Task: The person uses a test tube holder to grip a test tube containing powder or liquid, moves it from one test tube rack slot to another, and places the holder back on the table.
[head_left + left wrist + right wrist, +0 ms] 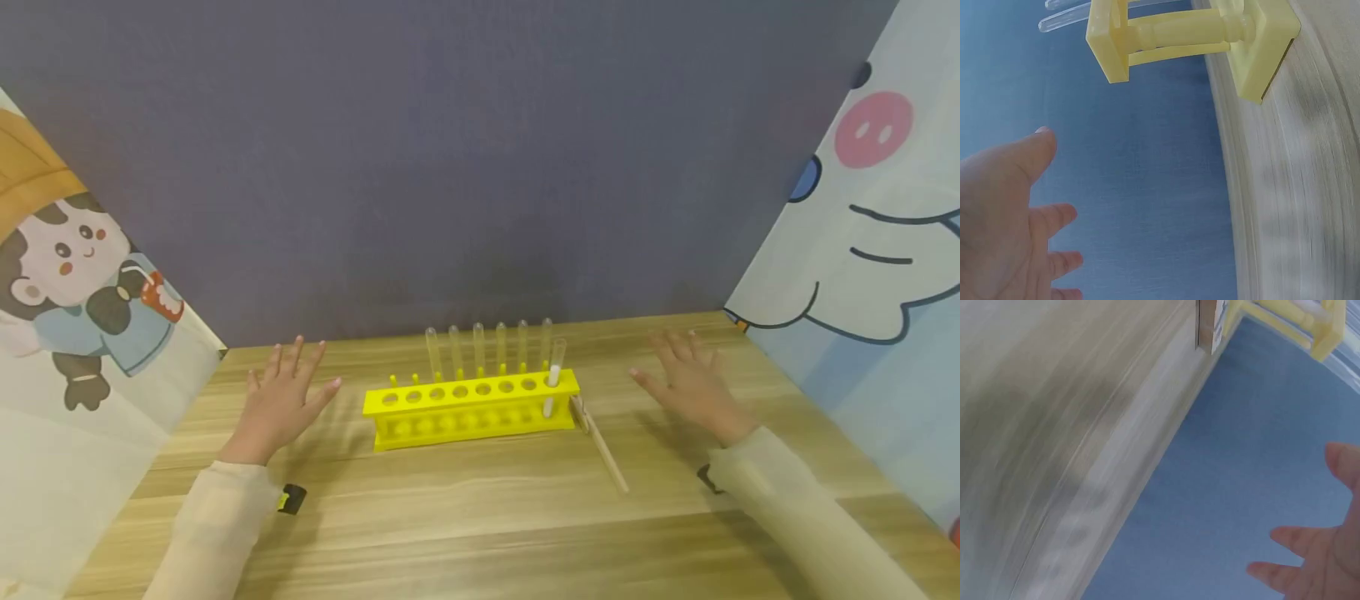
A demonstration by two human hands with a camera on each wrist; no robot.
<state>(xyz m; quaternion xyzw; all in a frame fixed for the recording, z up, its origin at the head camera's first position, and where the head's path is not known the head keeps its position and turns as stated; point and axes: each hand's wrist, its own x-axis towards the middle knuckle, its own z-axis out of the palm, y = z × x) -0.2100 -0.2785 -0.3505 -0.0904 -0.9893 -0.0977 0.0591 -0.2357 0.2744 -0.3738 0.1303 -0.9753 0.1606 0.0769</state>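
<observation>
A yellow test tube rack (472,393) stands mid-table between the two hands. Several clear test tubes (478,348) sit upside down on its rear pegs. One test tube (553,377), with something white inside, stands slightly tilted in the front row's far-right hole. Beside the rack's right end lies a wooden test tube clamp (606,454). My left hand (277,408) is spread, palm down, left of the rack and apart from it. On the other side my right hand (693,390) is also spread, holding nothing. Both wrist views show bare fingers with the rack (1266,50) beyond.
A wood-grain table (480,533) extends under everything. Behind it rises a dark grey panel (480,167). Cartoon-printed panels (892,250) flank the table on both sides. A small black-and-yellow piece (292,499) shows at the left wrist.
</observation>
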